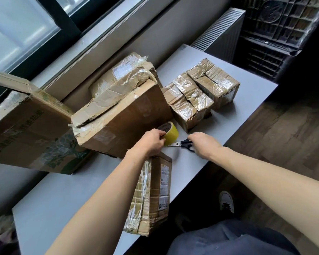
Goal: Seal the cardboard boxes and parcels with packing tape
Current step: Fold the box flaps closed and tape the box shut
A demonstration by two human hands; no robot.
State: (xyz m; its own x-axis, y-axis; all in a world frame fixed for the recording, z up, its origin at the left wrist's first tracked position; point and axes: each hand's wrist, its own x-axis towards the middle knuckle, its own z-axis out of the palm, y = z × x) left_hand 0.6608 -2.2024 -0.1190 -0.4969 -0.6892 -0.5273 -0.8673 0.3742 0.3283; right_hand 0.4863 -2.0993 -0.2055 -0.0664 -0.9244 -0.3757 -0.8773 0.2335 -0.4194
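The left hand (151,142) wraps its fingers round the yellow tape roll (172,134), which sits on the surface (219,111) at twelve o'clock from the nearest parcel (155,190). The scissors (180,143) lie at the roll's four o'clock, blades pointing nine, with the right hand (203,144) fingers curled on their handles.

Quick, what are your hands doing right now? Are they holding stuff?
Left hand: grips the tape roll.
Right hand: fingers curled round the scissors handles.

A white radiator (219,32) stands beyond the grey table (63,190).
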